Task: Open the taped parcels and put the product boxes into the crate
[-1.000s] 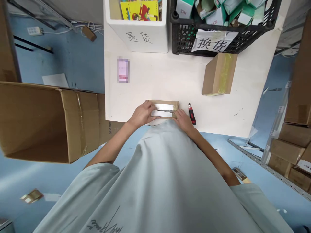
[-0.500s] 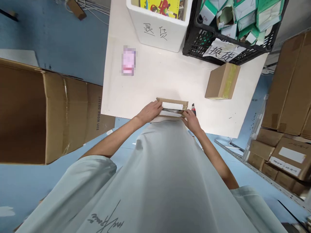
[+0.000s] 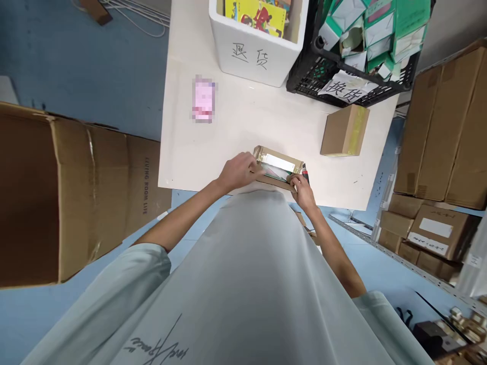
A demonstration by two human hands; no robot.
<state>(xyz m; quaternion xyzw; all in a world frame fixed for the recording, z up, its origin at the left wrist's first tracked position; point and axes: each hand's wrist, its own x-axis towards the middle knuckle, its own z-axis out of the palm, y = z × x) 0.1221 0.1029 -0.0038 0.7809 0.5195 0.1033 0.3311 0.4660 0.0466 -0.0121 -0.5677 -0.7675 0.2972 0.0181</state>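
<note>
A small flat cardboard parcel with a white label lies at the near edge of the pale table. Its top flaps are parted and a green-and-white item shows in the gap. My left hand grips the parcel's left end, fingers curled over the flap. My right hand pinches the flap at the right end. A red and black box cutter lies just beyond my right hand, mostly hidden.
A closed cardboard box stands on the table to the right. At the back are a white bin with written characters and a black crate of green boxes. A large open carton is at left, stacked cartons at right.
The parcel's flaps have been pulled apart, showing a green-and-white item inside. Both hands stayed on its ends. The view swung left and tilted.
</note>
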